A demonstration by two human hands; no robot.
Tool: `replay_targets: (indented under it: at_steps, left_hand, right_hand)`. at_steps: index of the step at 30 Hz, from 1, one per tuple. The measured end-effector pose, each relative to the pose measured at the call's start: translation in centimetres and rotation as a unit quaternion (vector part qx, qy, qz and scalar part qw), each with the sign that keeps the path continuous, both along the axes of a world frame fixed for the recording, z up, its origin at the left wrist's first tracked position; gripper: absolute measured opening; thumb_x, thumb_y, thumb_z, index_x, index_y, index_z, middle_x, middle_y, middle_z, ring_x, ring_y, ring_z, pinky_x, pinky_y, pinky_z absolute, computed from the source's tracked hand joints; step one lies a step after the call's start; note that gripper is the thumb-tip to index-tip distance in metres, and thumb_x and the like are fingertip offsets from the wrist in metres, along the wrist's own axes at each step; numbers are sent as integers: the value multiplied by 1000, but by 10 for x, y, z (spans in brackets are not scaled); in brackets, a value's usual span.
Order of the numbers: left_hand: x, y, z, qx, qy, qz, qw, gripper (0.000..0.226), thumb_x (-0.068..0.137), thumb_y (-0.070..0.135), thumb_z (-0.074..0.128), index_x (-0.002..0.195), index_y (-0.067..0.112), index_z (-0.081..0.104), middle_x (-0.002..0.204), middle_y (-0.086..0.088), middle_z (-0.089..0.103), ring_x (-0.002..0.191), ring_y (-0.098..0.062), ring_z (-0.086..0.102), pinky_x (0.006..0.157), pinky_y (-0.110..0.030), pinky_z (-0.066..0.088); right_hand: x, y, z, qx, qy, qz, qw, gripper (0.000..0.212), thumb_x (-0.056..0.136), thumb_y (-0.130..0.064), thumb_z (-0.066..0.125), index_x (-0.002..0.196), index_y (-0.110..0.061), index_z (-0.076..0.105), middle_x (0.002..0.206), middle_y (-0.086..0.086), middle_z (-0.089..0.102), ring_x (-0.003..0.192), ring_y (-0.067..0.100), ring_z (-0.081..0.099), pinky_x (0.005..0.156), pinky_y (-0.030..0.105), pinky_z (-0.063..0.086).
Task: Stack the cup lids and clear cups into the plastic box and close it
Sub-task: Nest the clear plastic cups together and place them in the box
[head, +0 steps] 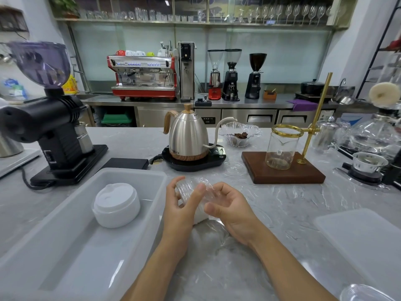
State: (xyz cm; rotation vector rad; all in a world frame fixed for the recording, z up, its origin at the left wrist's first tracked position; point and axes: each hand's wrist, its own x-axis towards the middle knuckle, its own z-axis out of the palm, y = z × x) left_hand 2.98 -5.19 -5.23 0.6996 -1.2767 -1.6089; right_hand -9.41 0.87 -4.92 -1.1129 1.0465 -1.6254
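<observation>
- Far left: black coffee grinder with a purple-tinted hopper, standing on the grey marble counter.
- Near left: open translucent plastic box on the counter. Inside it, toward the far end, a stack of white cup lids lies tilted on its side.
- Behind the box, a flat black scale; right of that, a steel gooseneck kettle on its black base.
- Centre: left hand and right hand are raised together just right of the box's right wall. Both grip one stack of clear lids, left fingers curled round its left side, right thumb and fingers cupping its right side. Stack held above the counter, not in the box.
- Under the hands, something clear and something white on the counter; too blurred to name.
- A lone clear lid lies flat on the counter beyond the hands, near the kettle base.
- Far centre-right: fluted glass bowl with dark contents.
- Right: wooden drip stand with brass pole and ring, glass beaker beneath.
- Near right: translucent box lid lying flat, well apart from the box.
- Bottom right corner: a clear cup rim, partly cut off.
</observation>
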Motion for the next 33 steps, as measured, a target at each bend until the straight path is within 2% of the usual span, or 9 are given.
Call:
replay_targets:
  at_steps: [3, 7, 11, 13, 16, 21, 29, 31, 33]
  left_hand:
    - [0, 3, 1, -13, -9, -22, 1000, 71, 59, 56, 85, 123, 41, 57, 123, -22, 67, 101, -36, 76, 90, -54, 61]
    - [1, 3, 0, -30, -27, -52, 998, 65, 68, 38, 86, 125, 36, 55, 113, -23, 72, 95, -36, 77, 77, -45, 65]
    - [2, 2, -1, -12, -18, -52, 998, 59, 71, 29, 83, 124, 35, 57, 113, -27, 72, 97, -39, 76, 79, -49, 65]
    - [2, 1, 1, 12, -5, -48, 999, 64, 65, 34, 85, 123, 37, 58, 122, -33, 65, 105, -48, 71, 87, -59, 61]
    - [3, 0, 1, 21, 5, -50, 999, 65, 60, 42, 86, 120, 40, 60, 125, -32, 64, 103, -48, 72, 80, -50, 63]
    - [3, 0, -1, 23, 2, -48, 999, 62, 63, 45, 87, 118, 43, 60, 125, -31, 64, 105, -49, 71, 85, -56, 61]
    - [3, 0, 3, 54, 29, -52, 997, 62, 60, 39, 87, 117, 36, 62, 122, -33, 63, 93, -41, 72, 76, -57, 62]
    - [3, 2, 3, 54, 24, -52, 997, 59, 59, 41, 87, 114, 38, 64, 121, -36, 60, 94, -36, 68, 80, -66, 58]
    - [2, 5, 3, 53, 11, -46, 998, 57, 56, 43, 87, 110, 41, 66, 129, -38, 53, 100, -37, 63, 86, -72, 55]
  right_hand:
    - [2, -2, 0, -3, 43, -14, 999, 65, 49, -37, 98, 93, -8, 60, 98, 19, 58, 97, 33, 57, 95, 58, 45]
    - [4, -1, -1, 17, 88, -23, 996, 62, 39, -45, 99, 84, -25, 62, 84, 5, 64, 85, 26, 59, 75, 44, 51]
    - [6, -1, -1, 7, 94, -10, 996, 68, 43, -49, 96, 93, -19, 60, 90, 9, 65, 89, 29, 60, 80, 52, 51]
    - [7, 0, 1, -3, 79, -4, 997, 71, 53, -53, 89, 102, -11, 61, 90, 2, 67, 86, 27, 58, 75, 39, 51]
    - [7, 2, 2, -8, 82, -18, 996, 66, 66, -50, 83, 110, -5, 64, 96, -1, 70, 92, 17, 66, 82, 27, 55]
    - [3, -1, -6, -31, 80, -12, 996, 49, 69, -33, 86, 106, -5, 69, 113, 3, 71, 103, 25, 67, 97, 40, 52]
    - [2, -6, -9, -43, 88, -80, 992, 50, 92, -52, 60, 101, -5, 76, 106, 16, 75, 106, 34, 69, 98, 42, 53]
    - [1, -9, -14, -22, 171, -238, 956, 29, 88, -41, 65, 88, -15, 77, 92, 1, 77, 95, 16, 71, 89, 32, 53]
    - [-4, -14, -20, 11, 334, -396, 855, 13, 85, -20, 67, 96, -21, 72, 102, -14, 71, 104, 3, 63, 96, 35, 50]
